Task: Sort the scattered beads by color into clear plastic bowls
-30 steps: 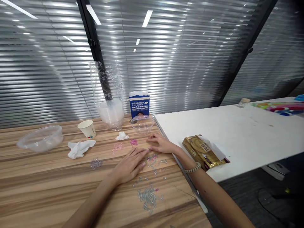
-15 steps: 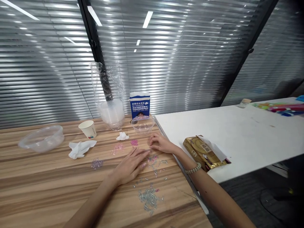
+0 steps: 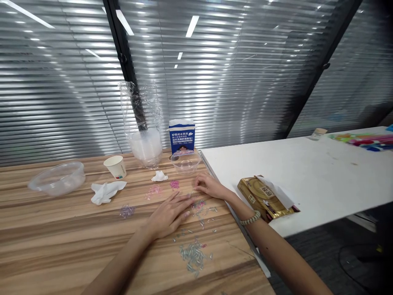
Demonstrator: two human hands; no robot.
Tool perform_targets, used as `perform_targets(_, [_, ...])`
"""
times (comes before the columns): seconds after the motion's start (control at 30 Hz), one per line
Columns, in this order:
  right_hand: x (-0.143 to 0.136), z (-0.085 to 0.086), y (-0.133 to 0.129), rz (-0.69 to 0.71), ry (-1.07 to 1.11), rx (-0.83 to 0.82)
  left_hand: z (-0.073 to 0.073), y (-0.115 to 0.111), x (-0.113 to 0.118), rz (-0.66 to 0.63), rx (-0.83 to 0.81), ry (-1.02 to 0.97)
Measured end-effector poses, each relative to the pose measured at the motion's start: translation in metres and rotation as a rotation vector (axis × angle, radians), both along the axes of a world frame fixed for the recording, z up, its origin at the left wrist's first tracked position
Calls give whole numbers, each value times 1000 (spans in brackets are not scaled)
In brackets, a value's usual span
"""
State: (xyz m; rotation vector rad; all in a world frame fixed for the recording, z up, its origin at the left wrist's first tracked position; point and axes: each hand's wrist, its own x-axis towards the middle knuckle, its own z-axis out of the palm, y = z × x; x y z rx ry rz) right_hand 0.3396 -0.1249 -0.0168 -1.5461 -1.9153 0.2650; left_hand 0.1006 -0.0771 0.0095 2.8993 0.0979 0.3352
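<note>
On my feed I have the mixed beads (image 3: 199,207) just right of the left hand's (image 3: 168,217) fingertips and just near of the right hand (image 3: 210,186). The left hand lies palm down on the table (image 3: 61,237), fingers stretched out, slightly apart. The right fingers curl inward; I cannot tell whether they pinch anything. The grey beads (image 3: 193,255) sit nearer.

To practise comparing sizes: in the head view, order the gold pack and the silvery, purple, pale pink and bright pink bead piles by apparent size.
1. Gold pack
2. Silvery pile
3. Purple pile and pale pink pile: too alike to rank
4. Bright pink pile
Nearness to the camera may enlarge the silvery pile.
</note>
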Motion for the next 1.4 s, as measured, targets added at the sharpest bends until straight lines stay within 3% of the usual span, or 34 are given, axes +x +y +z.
perform_targets(0.4, [-15, 13, -4, -119, 95, 5, -16, 29, -16, 84, -32, -399])
perform_targets(0.53, [-30, 14, -4, -117, 127, -22, -18, 30, -15, 124, -86, -295])
perform_targets(0.67, [-40, 15, -4, 96, 180, -33, -20, 30, -12, 113, -124, -241])
perform_targets(0.73, [-38, 16, -5, 138, 196, -27, -21, 31, -12, 128, -148, -233])
perform_targets(0.87, [-25, 17, -4, -35, 192, 10, -21, 31, -9, 191, -157, -176])
perform_targets(1.0, [-15, 15, -3, -155, 222, 57, -24, 28, -2, 176, -117, -176])
perform_targets(1.17, [-12, 13, -3, -191, 220, 63, -25, 22, -1, 119, -38, -147])
perform_targets(1.4, [-9, 15, -2, -248, 248, 52, -10, 9, -9, 125, 18, 63])
